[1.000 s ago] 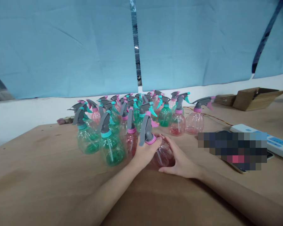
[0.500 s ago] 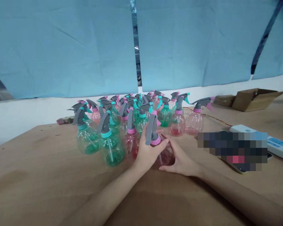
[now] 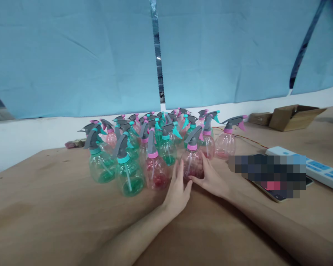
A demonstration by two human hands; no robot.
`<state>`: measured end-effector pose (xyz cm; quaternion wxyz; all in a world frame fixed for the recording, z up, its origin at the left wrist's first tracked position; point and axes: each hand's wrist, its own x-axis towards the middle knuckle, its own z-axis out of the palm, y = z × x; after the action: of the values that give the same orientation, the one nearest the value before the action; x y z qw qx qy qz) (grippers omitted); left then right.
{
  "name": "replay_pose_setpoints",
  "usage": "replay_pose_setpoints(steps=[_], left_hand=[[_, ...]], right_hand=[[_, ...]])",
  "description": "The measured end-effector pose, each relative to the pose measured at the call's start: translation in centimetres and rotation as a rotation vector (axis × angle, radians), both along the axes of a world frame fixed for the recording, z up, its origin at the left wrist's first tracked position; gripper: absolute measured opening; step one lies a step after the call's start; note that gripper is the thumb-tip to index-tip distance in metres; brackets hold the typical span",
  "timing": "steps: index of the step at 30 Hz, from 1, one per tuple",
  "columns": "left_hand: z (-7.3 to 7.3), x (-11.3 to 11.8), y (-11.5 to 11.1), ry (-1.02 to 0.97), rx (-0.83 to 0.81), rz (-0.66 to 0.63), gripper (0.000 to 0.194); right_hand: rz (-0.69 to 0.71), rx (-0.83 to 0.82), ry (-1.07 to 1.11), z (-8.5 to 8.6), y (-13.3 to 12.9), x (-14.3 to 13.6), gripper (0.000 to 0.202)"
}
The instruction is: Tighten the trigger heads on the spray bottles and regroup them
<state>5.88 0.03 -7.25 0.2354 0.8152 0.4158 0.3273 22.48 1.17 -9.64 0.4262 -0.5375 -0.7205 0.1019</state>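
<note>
Head view: a pink-collared spray bottle [image 3: 192,166] is stood on the wooden table [image 3: 58,225], at the near right front of a cluster of similar bottles. It is cupped by the right hand [image 3: 209,177], fingers curved along its right wall and thumb laid across the front near the base; a low grip is presumably used to steady the rounded body. The left hand [image 3: 179,192] is held alongside, fingers extended at the left wall, thumb spread away; whether contact is made there cannot be told. A reddish bottle [image 3: 157,175] is placed just left of it and a green bottle [image 3: 130,181] farther left; the close grouping is probably chosen to save room. The long axis of the cupped bottle is near vertical, base down. Its nozzle is directed rightward and away from the person, the grey tail leftward.
</note>
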Motion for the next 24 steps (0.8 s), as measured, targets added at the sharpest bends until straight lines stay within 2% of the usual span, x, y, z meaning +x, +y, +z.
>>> replay_pose_setpoints(steps=[4, 11, 15, 20, 24], left_hand=[[0.1, 0.0, 0.5, 0.076, -0.041, -0.015, 0.069], [0.1, 0.1, 0.5, 0.222, -0.083, -0.103, 0.071], [0.1, 0.0, 0.5, 0.239, -0.09, -0.098, 0.063], [0.1, 0.1, 0.6, 0.225, -0.094, -0.095, 0.065], [0.2, 0.3, 1.0, 0.165, -0.103, -0.102, 0.067]], right_hand=[[-0.064, -0.037, 0.0, 0.6, -0.4, -0.1, 0.086], [-0.102, 0.051, 0.043, 0.1, 0.7, 0.5, 0.06], [-0.142, 0.053, 0.071, -0.1, 1.1, 0.9, 0.051], [-0.12, 0.052, 0.093, -0.3, 1.2, 1.0, 0.035], [-0.083, 0.053, 0.073, -0.6, 1.3, 1.0, 0.041]])
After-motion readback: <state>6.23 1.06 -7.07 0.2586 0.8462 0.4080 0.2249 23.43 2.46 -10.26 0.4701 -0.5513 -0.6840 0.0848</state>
